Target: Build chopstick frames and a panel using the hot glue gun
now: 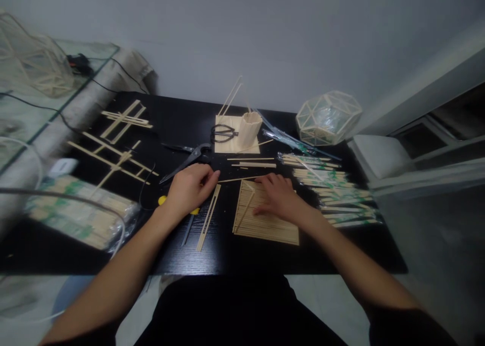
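Observation:
My right hand [278,197] lies with fingers spread on a flat panel of glued wooden sticks [265,227], which has a slanted stick on top. My left hand [191,187] is curled, thumb against the bent fingers; whatever is inside is hidden. A thin stick [240,179] runs between my left thumb and right fingertips; I cannot tell whether either touches it. Under my left wrist shows a yellow-handled tool [195,211], partly covered. Beside it lies a pair of narrow sticks [208,219]. Large dark scissors [187,161] are just beyond my left hand.
At the back, a stick cup [250,129] stands on a wooden base with small black scissors [223,133]. Wrapped stick bundles [333,189] lie right, a bagged pack [83,209] left. Stick frames [113,159] are at left, a faceted stick model [328,117] at back right.

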Available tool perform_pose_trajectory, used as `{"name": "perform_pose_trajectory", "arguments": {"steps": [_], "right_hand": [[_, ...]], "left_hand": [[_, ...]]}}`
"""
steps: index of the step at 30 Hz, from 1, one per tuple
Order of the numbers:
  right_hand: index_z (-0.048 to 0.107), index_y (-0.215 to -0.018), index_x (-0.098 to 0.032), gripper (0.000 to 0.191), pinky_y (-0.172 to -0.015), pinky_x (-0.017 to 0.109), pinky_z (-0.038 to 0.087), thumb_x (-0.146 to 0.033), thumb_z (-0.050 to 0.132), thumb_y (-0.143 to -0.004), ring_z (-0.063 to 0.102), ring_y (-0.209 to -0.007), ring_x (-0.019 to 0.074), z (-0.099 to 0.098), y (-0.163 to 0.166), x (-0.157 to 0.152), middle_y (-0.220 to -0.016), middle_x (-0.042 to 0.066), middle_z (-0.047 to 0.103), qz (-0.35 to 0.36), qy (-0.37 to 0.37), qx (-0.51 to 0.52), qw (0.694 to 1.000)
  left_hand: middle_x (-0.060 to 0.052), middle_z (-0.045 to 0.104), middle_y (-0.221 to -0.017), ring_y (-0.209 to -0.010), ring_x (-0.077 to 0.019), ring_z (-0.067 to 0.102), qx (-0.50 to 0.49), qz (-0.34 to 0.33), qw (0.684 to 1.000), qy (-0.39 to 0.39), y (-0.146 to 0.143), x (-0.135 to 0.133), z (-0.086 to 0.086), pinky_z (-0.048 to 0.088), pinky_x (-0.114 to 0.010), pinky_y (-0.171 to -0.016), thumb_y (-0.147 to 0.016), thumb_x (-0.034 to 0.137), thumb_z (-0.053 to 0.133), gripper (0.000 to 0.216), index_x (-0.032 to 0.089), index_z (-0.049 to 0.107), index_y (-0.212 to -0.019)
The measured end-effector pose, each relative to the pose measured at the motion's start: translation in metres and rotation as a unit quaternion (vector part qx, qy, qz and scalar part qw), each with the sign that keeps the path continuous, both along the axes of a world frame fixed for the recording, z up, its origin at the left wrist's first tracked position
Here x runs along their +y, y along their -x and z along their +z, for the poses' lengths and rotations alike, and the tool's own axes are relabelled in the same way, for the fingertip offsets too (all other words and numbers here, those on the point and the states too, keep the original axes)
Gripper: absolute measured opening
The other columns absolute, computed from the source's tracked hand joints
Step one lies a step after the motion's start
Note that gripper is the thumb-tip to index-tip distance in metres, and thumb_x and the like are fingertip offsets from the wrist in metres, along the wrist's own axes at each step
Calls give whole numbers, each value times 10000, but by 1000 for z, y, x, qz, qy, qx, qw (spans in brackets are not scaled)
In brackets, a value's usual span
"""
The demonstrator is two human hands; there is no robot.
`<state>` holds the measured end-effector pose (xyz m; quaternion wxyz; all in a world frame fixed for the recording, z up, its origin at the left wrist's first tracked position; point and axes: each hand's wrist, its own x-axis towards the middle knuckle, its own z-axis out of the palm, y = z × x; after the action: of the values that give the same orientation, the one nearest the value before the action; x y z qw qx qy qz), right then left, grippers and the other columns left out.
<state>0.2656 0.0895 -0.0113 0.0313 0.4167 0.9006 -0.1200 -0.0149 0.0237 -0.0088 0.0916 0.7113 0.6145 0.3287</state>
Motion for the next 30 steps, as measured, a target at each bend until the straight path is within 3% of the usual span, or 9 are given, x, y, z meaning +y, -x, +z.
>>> {"name": "perform_pose_trajectory", "arguments": {"steps": [13, 22, 30], "right_hand": [[650, -1282, -153, 780, -949, 494, 452, -639, 909, -729, 654, -1110, 397, 5, -1, -3, -1211, 167, 678, -47, 0, -34, 998], [672, -1165, -117, 769, -933, 509, 476, -759, 816, -766, 681, -1034, 398, 2, -10, -14, -1117, 184, 712, -56, -57, -58, 995], [640, -1264, -96, 823, -964, 525, 517, -784, 758, -828, 748, -1049, 416, 12, -8, -16, -1161, 206, 760, -83, -33, -102, 991]], "left_hand": [[9, 528, -642, -599, -139, 503, 1, -9, 1000, 2, -1, -1, 0, 362, -291, -631, -1020, 380, 538, 372, 207, 513, -691], [7, 546, -648, -599, -142, 513, 12, -6, 1000, -8, -1, -1, -1, 370, -296, -631, -1030, 389, 532, 371, 204, 539, -709], [6, 540, -639, -593, -141, 512, 12, 0, 1000, -8, -2, -1, 0, 373, -293, -622, -1020, 385, 538, 375, 208, 530, -690]]}}
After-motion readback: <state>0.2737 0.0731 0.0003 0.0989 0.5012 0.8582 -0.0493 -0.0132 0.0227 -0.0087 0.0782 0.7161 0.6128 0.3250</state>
